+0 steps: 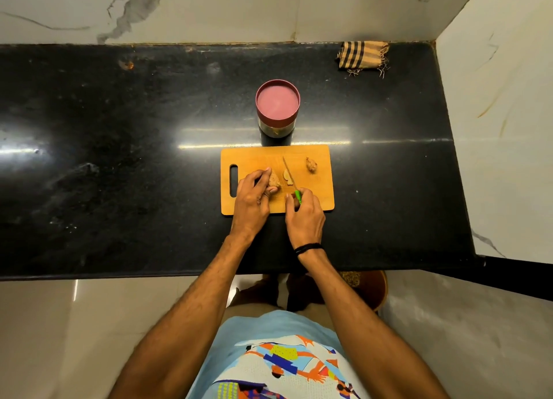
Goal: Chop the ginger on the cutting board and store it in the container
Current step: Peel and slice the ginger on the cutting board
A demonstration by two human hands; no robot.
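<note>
Down at the near side of the cutting board (257,156), the left hand (253,196) is curled over a big ginger chunk (274,182), pinning it to the wood. The right hand (305,216) is wrapped around the green handle (297,196) of a small knife (289,171). Its blade lies along the board pointing away, just right of the chunk. A couple of cut slices (288,178) sit between blade and chunk, right up against the blade. Another ginger piece (311,164) is near the far right corner, nobody touching it. Just past the board's far edge stands the container (276,128) with its pink lid (277,101) on, so that needs opening at some point. A striped cloth (363,56) is way back in the corner of the counter (119,159).

Handling-wise, my guess is that ginger's light, firm and fibrous, and knobbly enough to roll. I'd sit it on a flat cut face and hold the end away from the blade, fingertips tucked. Fresh-cut faces probably get a bit slick.
</note>
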